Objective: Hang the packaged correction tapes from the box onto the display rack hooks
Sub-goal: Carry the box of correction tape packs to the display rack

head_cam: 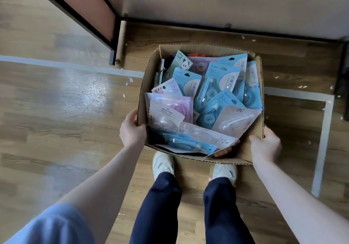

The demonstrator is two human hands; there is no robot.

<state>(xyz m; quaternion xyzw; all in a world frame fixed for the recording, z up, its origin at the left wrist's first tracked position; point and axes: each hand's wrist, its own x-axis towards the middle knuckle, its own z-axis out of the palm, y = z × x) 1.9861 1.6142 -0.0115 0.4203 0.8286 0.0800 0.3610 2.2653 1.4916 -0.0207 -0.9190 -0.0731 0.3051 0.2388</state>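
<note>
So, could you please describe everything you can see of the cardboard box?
The cardboard box is brown corrugated card, open-topped with rough-cut edges, and packed with blue, pink and white correction tape packs. The left hand and right hand grip its near corners, above the wooden floor and the person's shoes.

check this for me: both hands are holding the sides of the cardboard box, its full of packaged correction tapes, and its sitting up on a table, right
Not quite. The left hand and right hand do hold the sides of the cardboard box, and it is full of packaged correction tapes. But it is not on a table: the head view shows it low over the wooden floor, just in front of the person's shoes.
</note>
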